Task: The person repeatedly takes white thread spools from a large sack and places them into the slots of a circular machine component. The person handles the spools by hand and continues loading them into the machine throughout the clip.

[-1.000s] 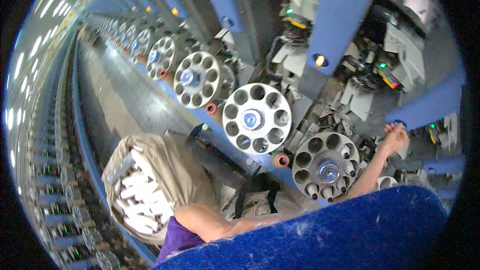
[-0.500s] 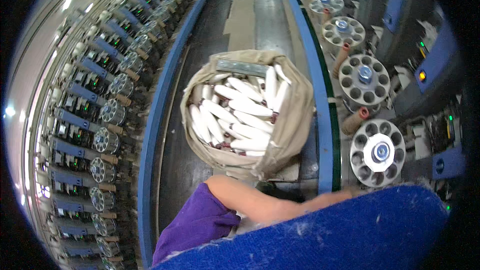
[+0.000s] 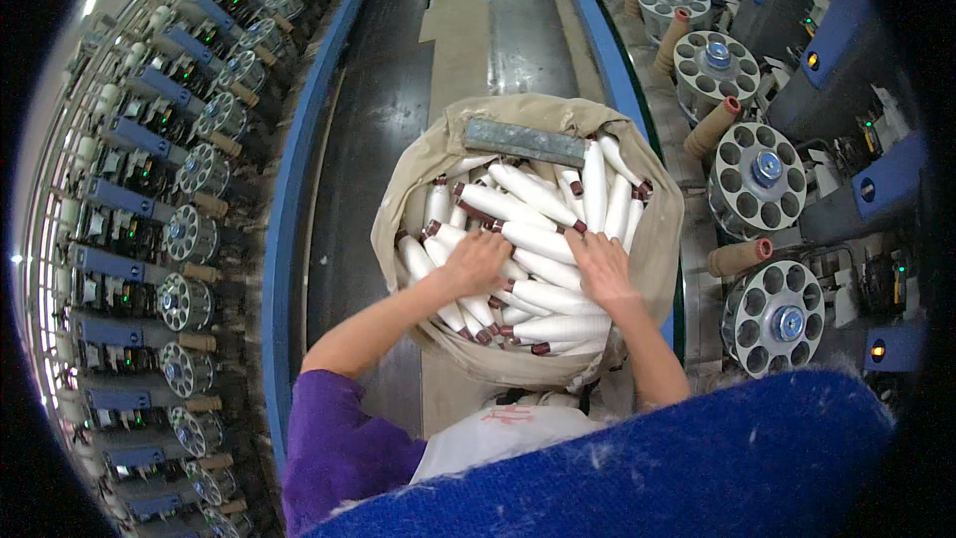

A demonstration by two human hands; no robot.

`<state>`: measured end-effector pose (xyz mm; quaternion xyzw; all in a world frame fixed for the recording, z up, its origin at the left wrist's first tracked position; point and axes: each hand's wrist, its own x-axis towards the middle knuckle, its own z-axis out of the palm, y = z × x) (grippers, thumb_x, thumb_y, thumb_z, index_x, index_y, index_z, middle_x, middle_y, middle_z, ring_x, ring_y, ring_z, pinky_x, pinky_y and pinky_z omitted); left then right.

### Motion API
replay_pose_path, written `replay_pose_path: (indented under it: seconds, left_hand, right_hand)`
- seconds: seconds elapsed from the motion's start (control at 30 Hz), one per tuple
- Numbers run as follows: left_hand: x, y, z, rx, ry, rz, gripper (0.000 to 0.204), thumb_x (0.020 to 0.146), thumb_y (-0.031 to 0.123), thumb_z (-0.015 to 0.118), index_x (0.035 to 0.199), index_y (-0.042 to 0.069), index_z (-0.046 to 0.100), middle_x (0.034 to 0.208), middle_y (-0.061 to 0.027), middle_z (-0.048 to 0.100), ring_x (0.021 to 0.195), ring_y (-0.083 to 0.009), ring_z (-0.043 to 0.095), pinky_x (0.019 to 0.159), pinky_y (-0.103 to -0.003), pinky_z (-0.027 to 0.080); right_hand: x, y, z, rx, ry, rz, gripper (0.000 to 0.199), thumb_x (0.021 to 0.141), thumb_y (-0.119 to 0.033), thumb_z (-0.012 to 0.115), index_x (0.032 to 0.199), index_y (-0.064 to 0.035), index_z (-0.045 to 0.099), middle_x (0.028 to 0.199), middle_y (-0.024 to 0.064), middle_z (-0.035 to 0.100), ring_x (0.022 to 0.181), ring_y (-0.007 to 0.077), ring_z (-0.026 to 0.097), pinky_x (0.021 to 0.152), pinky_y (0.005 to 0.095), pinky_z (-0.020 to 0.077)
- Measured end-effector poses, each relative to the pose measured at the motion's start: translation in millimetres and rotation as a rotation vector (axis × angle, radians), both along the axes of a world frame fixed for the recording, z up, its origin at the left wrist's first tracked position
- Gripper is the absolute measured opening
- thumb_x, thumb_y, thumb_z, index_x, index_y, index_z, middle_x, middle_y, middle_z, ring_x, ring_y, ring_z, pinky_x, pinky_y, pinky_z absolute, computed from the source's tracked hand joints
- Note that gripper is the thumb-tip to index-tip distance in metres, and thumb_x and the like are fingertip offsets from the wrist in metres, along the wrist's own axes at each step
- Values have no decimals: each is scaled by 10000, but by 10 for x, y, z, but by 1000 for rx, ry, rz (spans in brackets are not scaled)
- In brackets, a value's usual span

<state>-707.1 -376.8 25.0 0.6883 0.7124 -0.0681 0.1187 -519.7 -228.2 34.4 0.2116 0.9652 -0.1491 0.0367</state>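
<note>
- bobbins (image 3: 538, 239): white yarn bobbins heaped in a tan sack (image 3: 657, 239) on the aisle floor (image 3: 398, 120), just before the person.
- left hand (image 3: 476, 261): laid over the heap, fingers curled on bobbins; a firm hold isn't clear.
- right hand (image 3: 602, 267): flat on bobbins, fingers spread, nothing clasped.
- step, as i judge: gathering bobbins; next calls for closing round a few.
- around: machine rows both sides; round magazines (image 3: 757, 179) at right; a grey bar (image 3: 525, 141) lies across the sack's far rim.
</note>
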Motion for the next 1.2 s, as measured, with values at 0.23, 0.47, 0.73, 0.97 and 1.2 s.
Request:
replay_pose_path:
  seconds: [0.23, 0.47, 0.73, 0.97, 1.2]
  left_hand:
    - [-313, -32, 338, -113, 368, -204, 611, 687, 463, 665, 1139, 83, 508, 1036, -148, 509, 905, -256, 543, 699, -362, 459]
    - [-109, -359, 612, -71, 175, -293, 206, 674, 154, 661, 862, 77, 624, 958, -73, 503, 979, -211, 502, 718, -367, 470]
    - [-17, -784, 162, -5, 426, -586, 141, 751, 183, 553, 803, 107, 660, 911, 12, 496, 927, -142, 451, 714, -283, 381]
    - [233, -63, -59, -389, 408, -940, 395, 626, 457, 656, 937, 217, 699, 1110, 4, 534, 1070, -225, 417, 816, -411, 322]
    - [413, 221, 561, -375, 210, -708, 314, 690, 249, 656, 964, 96, 658, 1214, -73, 413, 1149, -285, 397, 927, -502, 318]
  right_hand:
    - [542, 100, 344, -437, 636, -223, 223, 700, -36, 662, 907, 29, 607, 883, 121, 610, 698, 201, 584, 643, 294, 464]
    - [840, -199, 381, -421, 985, -294, 282, 694, -38, 685, 951, -15, 571, 930, 91, 577, 863, 198, 556, 758, 291, 440]
    - [618, -398, -758, -383, 754, -334, 506, 698, -98, 712, 1139, -38, 472, 1028, 155, 561, 948, 309, 553, 813, 371, 436]
    - [621, -1, -365, -1136, 866, -577, 457, 712, -76, 696, 1081, 7, 440, 1015, 127, 590, 842, 192, 606, 755, 330, 505]
    - [1082, 54, -417, -1996, 1225, -460, 671, 842, -496, 504, 1315, -65, 301, 842, 116, 568, 659, 198, 569, 603, 347, 482]
